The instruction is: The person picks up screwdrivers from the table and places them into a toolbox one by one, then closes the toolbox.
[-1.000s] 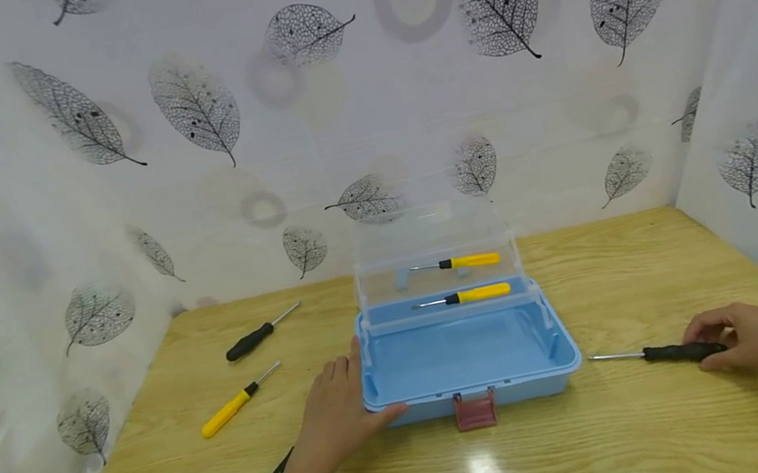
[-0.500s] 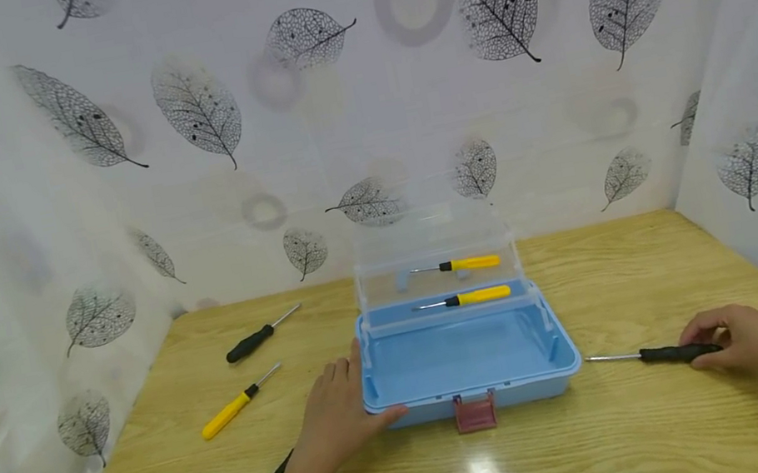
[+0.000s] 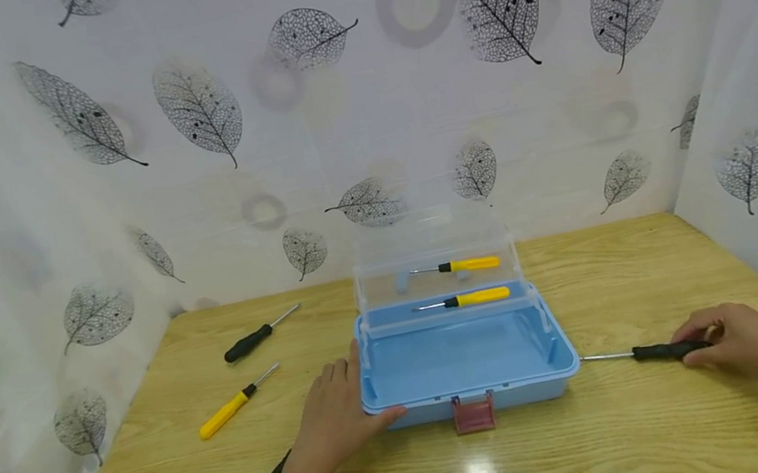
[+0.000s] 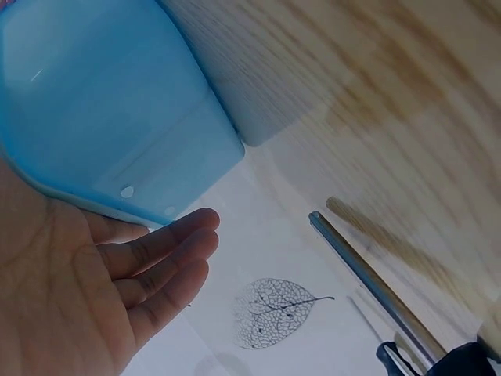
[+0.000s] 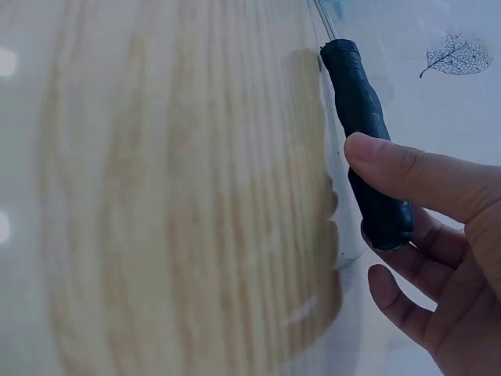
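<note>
A light blue toolbox (image 3: 410, 413) stands on the table with its transparent lid (image 3: 434, 248) raised at the back. My left hand (image 3: 332, 414) rests against the box's left side, thumb at the front corner; its fingers lie nearly straight along the wall in the left wrist view. At right, my right hand (image 3: 736, 343) pinches a black-handled screwdriver (image 3: 654, 351) between thumb and fingers. The handle (image 5: 360, 117) slants away from the palm in the right wrist view. Its metal shaft points left, the tip right at the box's right front corner. A pink latch (image 3: 474, 414) hangs from the front.
Two yellow-handled screwdrivers appear at the lid; the nearer one (image 3: 477, 298) may mirror the other. On the left lie a black screwdriver (image 3: 251, 343) and a yellow screwdriver (image 3: 228, 414). Leaf-patterned sheeting (image 3: 362, 138) encloses the wooden table (image 3: 622, 278).
My right hand has slid slightly left with the black screwdriver, bringing its tip to the toolbox's corner. The left hand has stayed at the box's side.
</note>
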Demonstrator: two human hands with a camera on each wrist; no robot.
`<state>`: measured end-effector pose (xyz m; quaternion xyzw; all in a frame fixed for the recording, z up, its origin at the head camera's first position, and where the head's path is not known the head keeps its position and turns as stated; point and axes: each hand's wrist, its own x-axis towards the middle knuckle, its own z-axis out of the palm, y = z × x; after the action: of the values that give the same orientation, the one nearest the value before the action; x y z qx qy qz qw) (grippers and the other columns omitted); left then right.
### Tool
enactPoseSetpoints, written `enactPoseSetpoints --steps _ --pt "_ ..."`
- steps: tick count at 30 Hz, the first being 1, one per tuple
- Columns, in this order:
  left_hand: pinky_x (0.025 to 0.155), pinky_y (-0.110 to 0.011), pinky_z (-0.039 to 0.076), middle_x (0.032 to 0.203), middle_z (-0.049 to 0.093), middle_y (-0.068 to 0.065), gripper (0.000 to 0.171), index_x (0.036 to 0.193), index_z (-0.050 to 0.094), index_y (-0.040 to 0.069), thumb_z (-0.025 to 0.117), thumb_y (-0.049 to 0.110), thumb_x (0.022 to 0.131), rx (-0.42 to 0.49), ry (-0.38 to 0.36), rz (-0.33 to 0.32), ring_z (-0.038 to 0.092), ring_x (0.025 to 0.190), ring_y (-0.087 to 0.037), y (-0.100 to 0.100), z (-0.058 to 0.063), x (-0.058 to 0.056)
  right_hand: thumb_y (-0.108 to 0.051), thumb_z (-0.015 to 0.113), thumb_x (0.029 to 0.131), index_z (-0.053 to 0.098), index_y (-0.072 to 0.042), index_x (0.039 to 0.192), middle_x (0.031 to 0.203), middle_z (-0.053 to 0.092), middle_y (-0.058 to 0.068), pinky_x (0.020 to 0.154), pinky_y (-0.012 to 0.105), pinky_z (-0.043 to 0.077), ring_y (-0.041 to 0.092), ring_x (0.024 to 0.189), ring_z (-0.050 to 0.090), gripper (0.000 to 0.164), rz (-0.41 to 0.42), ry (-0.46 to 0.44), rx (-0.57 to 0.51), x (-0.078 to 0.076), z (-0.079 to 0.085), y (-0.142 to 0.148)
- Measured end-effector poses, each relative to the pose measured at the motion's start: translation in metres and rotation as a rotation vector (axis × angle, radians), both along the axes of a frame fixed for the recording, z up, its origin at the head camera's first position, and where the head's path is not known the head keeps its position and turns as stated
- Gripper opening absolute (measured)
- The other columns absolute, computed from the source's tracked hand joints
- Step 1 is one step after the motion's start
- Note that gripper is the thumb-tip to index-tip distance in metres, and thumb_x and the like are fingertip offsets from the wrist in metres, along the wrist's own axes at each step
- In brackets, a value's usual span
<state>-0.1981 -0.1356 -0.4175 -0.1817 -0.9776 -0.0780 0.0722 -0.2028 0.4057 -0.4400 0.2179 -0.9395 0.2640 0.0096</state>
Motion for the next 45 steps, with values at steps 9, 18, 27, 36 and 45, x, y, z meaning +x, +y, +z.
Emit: enactPoseSetpoints --steps 9,18,27,36,45 --pt "0.09 -0.044 0.048 0.118 0.057 -0.021 0.112 0.146 0.024 -0.003 0.061 0.072 0.072 0.012 -0.014 -0.006 0.055 0.107 -0.033 -0.001 0.0 0.0 -0.011 0.08 0.069 0.072 -0.016 0.085 0.078 0.06 -0.025 0.055 0.017 0.044 -0.011 0.07 0.051 0.018 -0.021 0.085 -0.021 -0.004 0.009 0.002" --pt "0.091 -0.044 0.048 0.12 0.057 -0.021 0.112 0.146 0.025 -0.003 0.06 0.072 0.071 0.002 -0.006 -0.006 0.055 0.108 -0.033 -0.001 0.001 -0.001 -0.007 0.079 0.071 0.072 -0.013 0.087 0.078 0.06 -0.024 0.056 0.016 0.043 -0.01 0.07 0.052 0.017 -0.062 0.108 -0.031 -0.011 0.033 0.008" --pt "0.092 -0.045 0.048 0.121 0.056 -0.022 0.113 0.146 0.024 -0.003 0.06 0.073 0.071 0.003 -0.013 -0.004 0.054 0.11 -0.033 -0.001 0.001 -0.001 -0.013 0.08 0.071 0.073 -0.012 0.087 0.076 0.06 -0.022 0.057 0.018 0.045 -0.01 0.068 0.051 0.017 -0.123 0.123 0.049 -0.017 0.051 0.006" --pt "0.09 -0.043 0.048 0.118 0.057 -0.021 0.114 0.146 0.024 -0.004 0.062 0.072 0.07 0.014 -0.011 -0.007 0.055 0.106 -0.032 -0.001 -0.001 0.0 -0.017 0.08 0.072 0.074 -0.012 0.087 0.077 0.065 -0.016 0.058 0.019 0.046 -0.011 0.068 0.052 0.016 -0.135 0.122 0.063 -0.022 0.062 0.003" --pt "0.091 -0.044 0.048 0.118 0.057 -0.021 0.113 0.146 0.024 -0.004 0.061 0.072 0.071 0.013 -0.007 -0.006 0.055 0.107 -0.033 -0.001 0.0 -0.001 -0.018 0.079 0.074 0.074 -0.011 0.089 0.079 0.063 -0.021 0.059 0.019 0.047 -0.012 0.069 0.051 0.018 -0.166 0.101 0.088 -0.031 0.074 -0.008"
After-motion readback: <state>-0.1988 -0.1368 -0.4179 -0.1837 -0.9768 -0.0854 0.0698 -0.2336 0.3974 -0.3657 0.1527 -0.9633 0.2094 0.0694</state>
